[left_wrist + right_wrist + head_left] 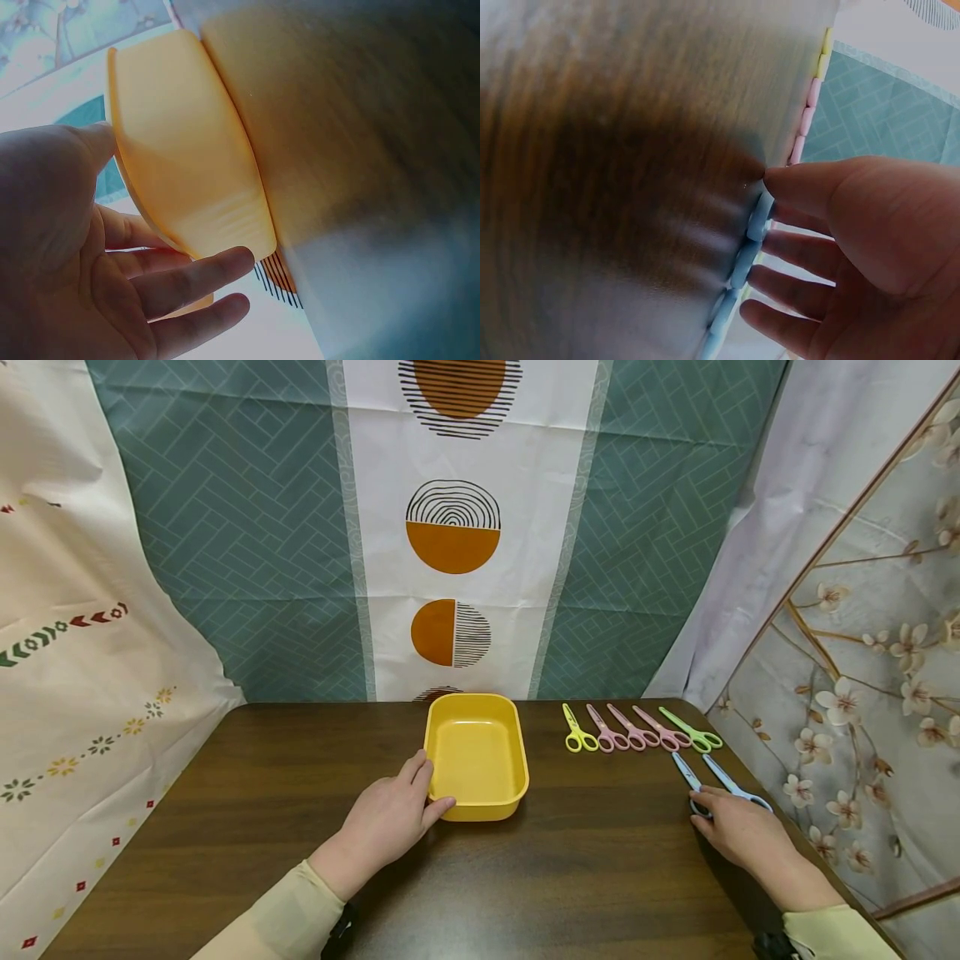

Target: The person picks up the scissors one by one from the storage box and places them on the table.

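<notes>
A yellow rectangular tub (476, 812) stands at the middle of the table. My left hand (390, 818) rests against its near left corner, thumb on the rim and the other fingers fairly straight along the side; the left wrist view shows this tub (187, 142) beside the spread fingers. On the right, two blue scissors lie flat with their blades pointing away. My right hand (738, 831) has thumb and index finger about the handle of the left blue scissors (684, 770). The other blue scissors (731, 779) lie just beside that hand, under or near its outer fingers.
Along the table's back right lie yellow scissors (576, 731), three pink scissors (609, 729) and green scissors (693, 733), in a row. A patterned teal and white cloth (465, 460) hangs behind the table (322, 752), with cloths at both sides.
</notes>
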A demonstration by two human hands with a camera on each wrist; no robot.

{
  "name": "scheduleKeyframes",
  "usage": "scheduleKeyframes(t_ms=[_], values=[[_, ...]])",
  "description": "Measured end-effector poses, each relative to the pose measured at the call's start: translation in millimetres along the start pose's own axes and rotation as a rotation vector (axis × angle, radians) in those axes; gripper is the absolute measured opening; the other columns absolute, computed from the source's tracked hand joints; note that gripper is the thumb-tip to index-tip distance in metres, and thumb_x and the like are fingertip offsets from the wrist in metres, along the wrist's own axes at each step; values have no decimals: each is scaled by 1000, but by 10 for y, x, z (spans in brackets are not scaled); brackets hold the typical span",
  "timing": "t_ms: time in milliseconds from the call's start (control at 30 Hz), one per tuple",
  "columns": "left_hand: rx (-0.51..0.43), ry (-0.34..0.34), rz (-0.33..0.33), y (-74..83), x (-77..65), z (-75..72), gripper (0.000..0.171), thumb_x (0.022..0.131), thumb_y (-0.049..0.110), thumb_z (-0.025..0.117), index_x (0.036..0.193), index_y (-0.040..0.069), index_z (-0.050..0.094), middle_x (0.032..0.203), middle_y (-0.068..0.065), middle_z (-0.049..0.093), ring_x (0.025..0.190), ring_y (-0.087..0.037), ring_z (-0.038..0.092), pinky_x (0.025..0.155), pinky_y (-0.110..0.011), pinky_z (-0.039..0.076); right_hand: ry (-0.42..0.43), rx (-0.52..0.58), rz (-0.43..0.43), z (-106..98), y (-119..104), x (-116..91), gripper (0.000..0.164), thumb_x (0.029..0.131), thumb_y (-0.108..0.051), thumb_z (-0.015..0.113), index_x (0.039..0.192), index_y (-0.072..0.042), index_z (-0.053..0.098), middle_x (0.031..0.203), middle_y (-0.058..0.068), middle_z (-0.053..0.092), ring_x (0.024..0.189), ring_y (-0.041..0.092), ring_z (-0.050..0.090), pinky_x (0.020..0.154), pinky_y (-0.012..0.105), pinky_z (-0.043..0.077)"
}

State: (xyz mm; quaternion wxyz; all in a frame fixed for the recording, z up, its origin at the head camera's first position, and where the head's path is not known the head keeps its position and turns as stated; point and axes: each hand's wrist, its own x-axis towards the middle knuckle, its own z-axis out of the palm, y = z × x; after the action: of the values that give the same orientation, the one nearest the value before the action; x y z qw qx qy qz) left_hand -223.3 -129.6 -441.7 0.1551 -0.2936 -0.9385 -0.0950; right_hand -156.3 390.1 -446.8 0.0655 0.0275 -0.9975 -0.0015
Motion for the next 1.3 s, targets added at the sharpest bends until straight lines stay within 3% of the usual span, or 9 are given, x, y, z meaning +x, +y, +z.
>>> scheduleKeyframes(t_ms=[433,700,1300], values=[[1,7,-2,7,-4,-8,79,108,52,69,153,-12,55,154,-30,57,94,-40,77,89,-53,64,46,-9,-25,-8,-17,-10,43,96,-16,84,133,5,74,137,32,69,109,51,74,83,66,59],[4,20,0,8,-10,-17,78,108,51,71,151,-12,56,152,-30,59,91,-40,76,85,-52,64,72,-23,-44,-21,-69,7,48,94,-20,88,133,4,74,140,31,67,116,52,71,87,66,58],[77,35,-7,55,-1,18,78,108,53,69,149,-12,59,149,-29,61,91,-36,77,85,-49,64,298,18,-207,-178,-563,145,53,95,-23,88,139,2,72,143,25,69,130,48,67,104,64,54]])
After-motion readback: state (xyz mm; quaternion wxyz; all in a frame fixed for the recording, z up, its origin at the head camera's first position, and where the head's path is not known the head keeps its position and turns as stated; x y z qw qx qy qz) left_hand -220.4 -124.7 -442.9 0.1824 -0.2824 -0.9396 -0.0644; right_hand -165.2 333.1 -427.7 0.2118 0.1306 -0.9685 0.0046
